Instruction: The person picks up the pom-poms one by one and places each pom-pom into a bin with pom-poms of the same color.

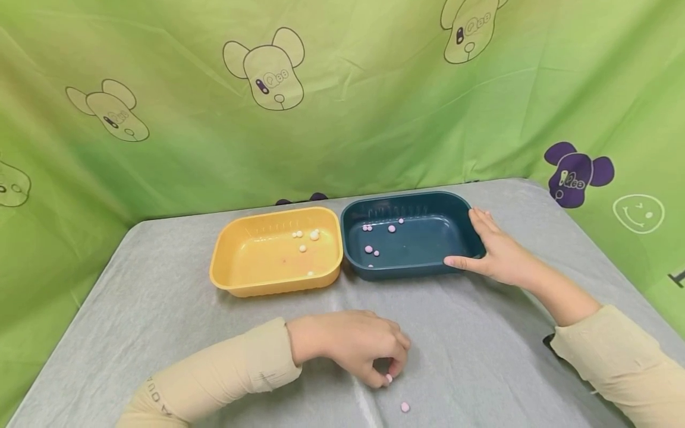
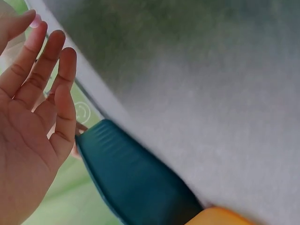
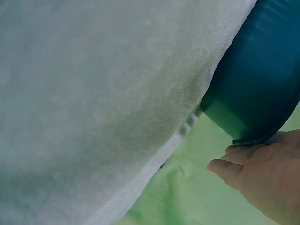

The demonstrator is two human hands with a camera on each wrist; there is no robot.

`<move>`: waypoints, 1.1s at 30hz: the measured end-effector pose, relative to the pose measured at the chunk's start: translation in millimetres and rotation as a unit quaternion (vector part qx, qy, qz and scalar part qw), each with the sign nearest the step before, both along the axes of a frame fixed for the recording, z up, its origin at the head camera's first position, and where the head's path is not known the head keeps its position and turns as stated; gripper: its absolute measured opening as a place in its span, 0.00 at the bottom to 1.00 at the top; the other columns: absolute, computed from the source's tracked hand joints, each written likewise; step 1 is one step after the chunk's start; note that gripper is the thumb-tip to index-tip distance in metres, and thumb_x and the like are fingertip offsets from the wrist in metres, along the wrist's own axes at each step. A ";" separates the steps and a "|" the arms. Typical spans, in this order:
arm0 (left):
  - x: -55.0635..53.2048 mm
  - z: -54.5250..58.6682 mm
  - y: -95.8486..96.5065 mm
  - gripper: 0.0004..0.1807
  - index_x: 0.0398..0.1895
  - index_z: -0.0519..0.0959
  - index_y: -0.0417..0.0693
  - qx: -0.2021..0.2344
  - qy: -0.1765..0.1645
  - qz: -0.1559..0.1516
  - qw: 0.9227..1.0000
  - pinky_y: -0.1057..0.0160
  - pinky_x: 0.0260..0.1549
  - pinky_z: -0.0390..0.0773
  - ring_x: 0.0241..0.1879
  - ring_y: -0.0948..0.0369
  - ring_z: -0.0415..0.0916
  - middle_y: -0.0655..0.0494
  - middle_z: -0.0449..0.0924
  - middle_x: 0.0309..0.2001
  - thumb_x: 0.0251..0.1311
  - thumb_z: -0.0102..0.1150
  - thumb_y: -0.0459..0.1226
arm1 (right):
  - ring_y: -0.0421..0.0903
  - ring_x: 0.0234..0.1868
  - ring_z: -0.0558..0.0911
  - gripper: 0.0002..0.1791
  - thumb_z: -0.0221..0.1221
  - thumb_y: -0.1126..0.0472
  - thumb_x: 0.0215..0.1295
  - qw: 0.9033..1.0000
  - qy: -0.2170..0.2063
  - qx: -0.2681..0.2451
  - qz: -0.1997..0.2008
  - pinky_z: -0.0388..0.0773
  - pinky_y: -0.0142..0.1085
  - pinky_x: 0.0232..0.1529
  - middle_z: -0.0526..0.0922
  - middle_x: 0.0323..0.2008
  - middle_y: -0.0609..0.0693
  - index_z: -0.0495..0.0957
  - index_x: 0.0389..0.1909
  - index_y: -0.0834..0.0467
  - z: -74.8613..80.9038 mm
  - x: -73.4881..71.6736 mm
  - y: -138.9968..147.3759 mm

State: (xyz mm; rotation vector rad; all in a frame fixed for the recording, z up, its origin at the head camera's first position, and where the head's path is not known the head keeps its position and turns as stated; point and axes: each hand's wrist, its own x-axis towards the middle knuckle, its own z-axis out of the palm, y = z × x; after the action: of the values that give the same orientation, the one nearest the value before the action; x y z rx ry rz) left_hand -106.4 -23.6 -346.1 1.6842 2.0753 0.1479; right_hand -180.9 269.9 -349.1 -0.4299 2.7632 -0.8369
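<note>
My left hand [image 1: 358, 342] is low over the table, pinching a small pale pink ball [image 1: 389, 378] between thumb and forefinger. The left wrist view also shows this pink ball [image 2: 35, 20] at the fingertips. Just in front of that hand, another pink ball [image 1: 405, 407] lies on the cloth. My right hand [image 1: 503, 255] rests against the right end of a dark teal basin [image 1: 412, 271], fingers extended along its side and thumb at the front rim. Several pink balls [image 1: 392, 229] lie inside the teal basin.
A yellow basin [image 1: 278, 288] stands directly left of the teal one and holds several white balls [image 1: 314, 235]. Grey cloth [image 1: 160, 309] covers the table. Behind it hangs a green curtain [image 1: 369, 119] printed with cartoon mouse heads.
</note>
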 end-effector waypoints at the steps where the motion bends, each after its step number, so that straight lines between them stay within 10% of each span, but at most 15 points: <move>1: -0.3 1.8 -0.6 0.03 0.30 0.80 0.61 0.001 0.002 0.003 1.000 0.78 0.34 0.66 0.40 0.75 0.68 0.70 0.75 0.36 0.59 0.65 0.43 | 0.68 0.77 0.29 0.66 0.64 0.39 0.61 1.000 -0.001 0.000 0.000 0.37 0.66 0.73 0.27 0.77 0.69 0.28 0.76 0.68 0.0 0.1 0.1; 19: -8.2 38.6 -18.0 0.02 0.33 0.81 0.63 0.031 0.047 0.041 0.998 0.77 0.35 0.67 0.43 0.75 0.70 0.75 0.75 0.40 0.61 0.64 0.45 | 0.68 0.77 0.28 0.66 0.64 0.39 0.61 1.000 -0.003 0.001 0.000 0.36 0.66 0.73 0.27 0.77 0.69 0.28 0.76 0.67 -1.3 -0.5 1.1; 33: -31.2 44.7 -26.8 0.02 0.36 0.82 0.57 0.080 0.066 0.066 0.992 0.74 0.50 0.73 0.45 0.69 0.73 0.68 0.79 0.40 0.62 0.62 0.42 | 0.67 0.77 0.28 0.66 0.64 0.38 0.61 1.000 -0.001 0.004 0.002 0.36 0.66 0.73 0.27 0.77 0.68 0.28 0.77 0.67 -2.4 -1.3 1.3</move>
State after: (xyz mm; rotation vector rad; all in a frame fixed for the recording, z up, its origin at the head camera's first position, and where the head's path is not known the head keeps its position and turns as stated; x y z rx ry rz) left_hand -137.5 -50.4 -301.4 1.6877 2.3304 0.2572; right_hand -182.3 271.1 -351.5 -0.4335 2.7626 -0.8232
